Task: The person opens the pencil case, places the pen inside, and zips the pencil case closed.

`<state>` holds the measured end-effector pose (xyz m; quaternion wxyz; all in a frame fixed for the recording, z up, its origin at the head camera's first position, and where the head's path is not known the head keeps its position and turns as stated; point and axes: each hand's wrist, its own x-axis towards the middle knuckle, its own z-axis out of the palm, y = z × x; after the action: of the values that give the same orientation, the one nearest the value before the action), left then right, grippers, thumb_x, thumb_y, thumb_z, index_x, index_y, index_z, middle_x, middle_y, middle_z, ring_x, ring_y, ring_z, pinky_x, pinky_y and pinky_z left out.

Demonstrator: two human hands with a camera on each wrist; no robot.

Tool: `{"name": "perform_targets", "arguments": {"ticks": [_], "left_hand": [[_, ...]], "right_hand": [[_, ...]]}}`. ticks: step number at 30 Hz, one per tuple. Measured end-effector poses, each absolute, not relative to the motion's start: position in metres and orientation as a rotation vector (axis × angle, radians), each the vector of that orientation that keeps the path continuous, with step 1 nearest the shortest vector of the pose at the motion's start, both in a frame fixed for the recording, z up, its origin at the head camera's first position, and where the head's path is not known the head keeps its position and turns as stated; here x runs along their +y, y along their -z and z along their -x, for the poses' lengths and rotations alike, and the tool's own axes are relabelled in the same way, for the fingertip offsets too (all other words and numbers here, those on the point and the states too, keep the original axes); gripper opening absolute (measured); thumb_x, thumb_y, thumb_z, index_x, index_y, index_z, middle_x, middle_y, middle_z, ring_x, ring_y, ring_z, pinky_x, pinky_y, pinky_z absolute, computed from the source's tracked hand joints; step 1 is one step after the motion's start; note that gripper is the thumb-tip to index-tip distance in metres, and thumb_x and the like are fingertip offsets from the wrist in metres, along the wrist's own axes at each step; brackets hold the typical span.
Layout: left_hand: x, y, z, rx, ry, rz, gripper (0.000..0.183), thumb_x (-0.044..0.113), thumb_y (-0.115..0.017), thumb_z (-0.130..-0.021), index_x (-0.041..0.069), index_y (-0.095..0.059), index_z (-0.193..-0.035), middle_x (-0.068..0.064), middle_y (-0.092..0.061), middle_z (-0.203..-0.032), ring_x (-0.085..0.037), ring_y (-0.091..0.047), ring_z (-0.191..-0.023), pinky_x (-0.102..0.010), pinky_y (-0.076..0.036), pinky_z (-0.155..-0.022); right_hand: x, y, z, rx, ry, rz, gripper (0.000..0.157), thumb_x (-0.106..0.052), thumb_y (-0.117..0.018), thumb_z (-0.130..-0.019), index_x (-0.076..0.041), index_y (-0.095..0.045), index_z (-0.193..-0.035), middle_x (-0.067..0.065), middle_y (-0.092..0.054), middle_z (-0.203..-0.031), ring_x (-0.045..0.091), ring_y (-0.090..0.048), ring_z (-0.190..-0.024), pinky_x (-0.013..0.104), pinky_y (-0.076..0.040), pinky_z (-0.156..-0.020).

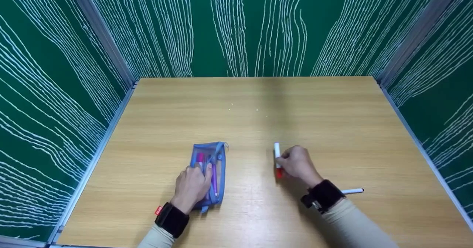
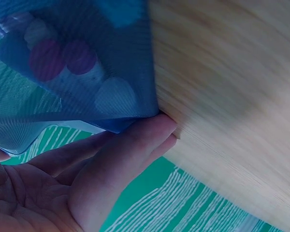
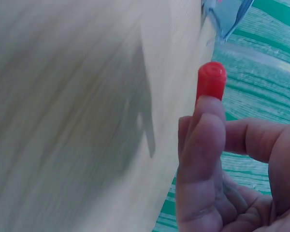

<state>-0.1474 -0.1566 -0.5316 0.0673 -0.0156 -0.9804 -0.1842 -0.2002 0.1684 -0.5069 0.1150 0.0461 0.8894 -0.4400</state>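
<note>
A blue see-through pencil case (image 1: 222,174) lies on the table, with a pink-capped marker (image 1: 200,157) and a purple pen (image 1: 214,179) visible inside. My left hand (image 1: 192,185) holds the case along its left side, thumb over the top. In the left wrist view, its fingers (image 2: 130,154) lie along the edge of the mesh case (image 2: 118,63). To the right, my right hand (image 1: 298,165) pinches a white marker (image 1: 277,150) with a red cap between thumb and fingers. Its red end (image 3: 212,82) sticks out past the fingertips in the right wrist view.
Another white pen (image 1: 353,191) lies on the table, partly hidden behind the right wrist. Small white specks (image 1: 257,109) dot the wooden table (image 1: 166,104) farther back. Green panels (image 1: 251,30) with white lines stand along the back and both sides.
</note>
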Motion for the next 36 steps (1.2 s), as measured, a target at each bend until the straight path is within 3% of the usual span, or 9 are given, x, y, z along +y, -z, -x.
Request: {"name": "perform_targets", "arguments": {"ticks": [15,23,27,36], "left_hand": [[-0.157,0.531,0.147,-2.997,0.59,0.019,0.052,0.044,-0.042,-0.107,0.008,-0.056,-0.072,-0.009,-0.053,-0.068,-0.023,-0.056,-0.056,-0.039,-0.05,-0.053],[-0.156,0.532,0.145,-2.957,0.573,0.04,0.053,0.043,-0.042,-0.107,0.01,-0.055,-0.067,-0.011,-0.058,-0.068,-0.027,-0.06,-0.058,-0.046,-0.052,-0.056],[-0.156,0.531,0.146,-2.963,0.579,0.044,0.054,0.043,-0.042,-0.107,0.013,-0.051,-0.064,-0.009,-0.055,-0.066,-0.024,-0.057,-0.055,-0.043,-0.051,-0.055],[-0.156,0.529,0.147,-2.991,0.584,0.018,0.054,0.045,-0.041,-0.107,0.007,-0.059,-0.074,-0.011,-0.057,-0.07,-0.025,-0.058,-0.059,-0.044,-0.051,-0.056]], "right_hand": [[0.087,0.503,0.191,2.493,1.43,-0.07,0.007,-0.007,-0.075,-0.092,-0.001,-0.075,-0.09,0.008,-0.071,-0.072,0.017,-0.068,-0.057,0.033,-0.059,-0.056],[0.054,0.505,0.182,2.475,1.392,0.082,0.007,-0.009,-0.075,-0.091,-0.006,-0.076,-0.085,0.003,-0.071,-0.073,0.016,-0.067,-0.06,0.03,-0.058,-0.056],[0.041,0.509,0.177,2.463,1.373,0.142,0.011,-0.009,-0.076,-0.091,-0.008,-0.075,-0.081,0.002,-0.07,-0.07,0.016,-0.068,-0.057,0.031,-0.058,-0.054],[0.018,0.514,0.176,2.573,1.282,0.205,0.022,-0.013,-0.077,-0.09,-0.011,-0.073,-0.068,-0.003,-0.066,-0.061,0.009,-0.062,-0.051,0.026,-0.054,-0.051]]}}
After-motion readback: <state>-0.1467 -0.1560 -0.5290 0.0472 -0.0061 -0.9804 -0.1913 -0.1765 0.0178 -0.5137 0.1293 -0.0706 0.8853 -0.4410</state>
